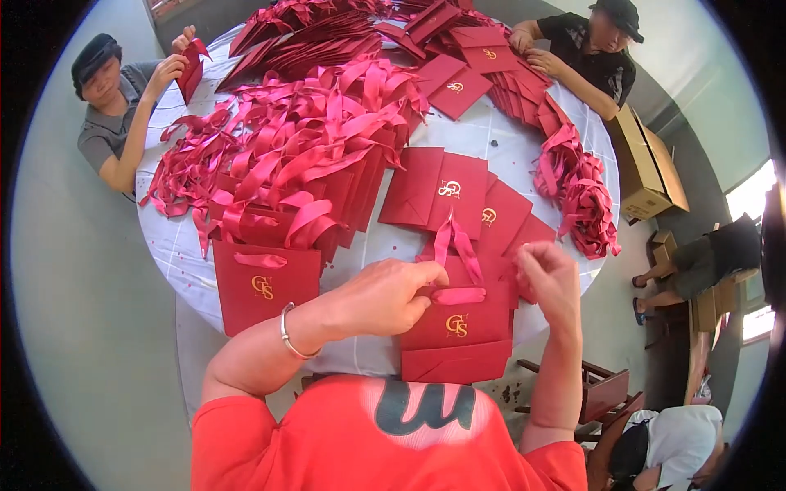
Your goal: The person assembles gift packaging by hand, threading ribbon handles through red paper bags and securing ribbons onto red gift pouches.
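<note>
Working at a round surface [516,159] laid with a white cloth, a person in a red shirt [344,446] holds both hands over a red paper bag [487,331] that lies flat at the near edge, just in front of the body. A short pink ribbon [460,296] crosses the bag's front above a gold emblem [456,326], and a longer ribbon loop [443,244] extends beyond its top edge. The left grip [393,296] has thumb and index finger drawn together at the short ribbon's left end; whether they pinch it cannot be told. The right grip [550,282] is raised beside the bag's upper right corner, fingers curled inward, and whether anything sits between them cannot be told either. A silver bracelet [285,330] circles the left wrist.

Beyond the bag, overlapping red bags [412,186] spread away from the person. To the left, ribboned bags [315,155] form a dense heap, with another bag [266,307] at its near end. Loose-looking pink ribbons [585,209] bunch along the right rim. Across the surface, a co-worker at upper left holds up a small red bag [191,75].
</note>
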Tool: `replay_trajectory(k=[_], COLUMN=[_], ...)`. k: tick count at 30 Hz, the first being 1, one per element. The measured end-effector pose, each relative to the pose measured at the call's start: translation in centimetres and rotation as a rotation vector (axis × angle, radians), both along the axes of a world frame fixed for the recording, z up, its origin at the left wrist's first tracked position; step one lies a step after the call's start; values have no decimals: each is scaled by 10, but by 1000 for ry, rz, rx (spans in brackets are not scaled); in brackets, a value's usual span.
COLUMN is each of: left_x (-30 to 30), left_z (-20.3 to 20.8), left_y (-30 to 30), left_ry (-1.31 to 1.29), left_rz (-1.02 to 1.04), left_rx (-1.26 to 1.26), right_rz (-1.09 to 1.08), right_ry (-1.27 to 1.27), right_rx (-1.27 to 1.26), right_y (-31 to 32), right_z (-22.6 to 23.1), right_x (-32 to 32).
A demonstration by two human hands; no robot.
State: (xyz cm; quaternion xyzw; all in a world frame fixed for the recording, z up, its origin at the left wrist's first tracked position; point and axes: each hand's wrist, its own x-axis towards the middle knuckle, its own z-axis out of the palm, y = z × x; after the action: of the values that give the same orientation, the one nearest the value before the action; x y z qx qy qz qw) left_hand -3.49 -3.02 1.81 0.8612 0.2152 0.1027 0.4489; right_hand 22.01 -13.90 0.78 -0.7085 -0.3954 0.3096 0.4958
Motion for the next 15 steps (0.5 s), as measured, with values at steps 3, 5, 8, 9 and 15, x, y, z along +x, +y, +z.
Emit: replay_trajectory(k=[3,5,8,9,15], left_x=[2,3,3,3,5], left_z=[-2,-3,-4,-6,-9], left_y=[0,-2,-4,-5,-6], left_ry=[4,-15,-36,-40,-56], left_rz=[-25,-36,-31,-28,-23], left_rx=[1,10,62,65,75], right_rz=[21,49,144,149,154], right_ry=[-72,-174,-428,-430,-632], right_rx=[69,102,60,62,-63], right_y=[-9,-5,20,26,43], right_z=[-3,3,19,19,1], right_x=[-3,-10,-35,-38,-44])
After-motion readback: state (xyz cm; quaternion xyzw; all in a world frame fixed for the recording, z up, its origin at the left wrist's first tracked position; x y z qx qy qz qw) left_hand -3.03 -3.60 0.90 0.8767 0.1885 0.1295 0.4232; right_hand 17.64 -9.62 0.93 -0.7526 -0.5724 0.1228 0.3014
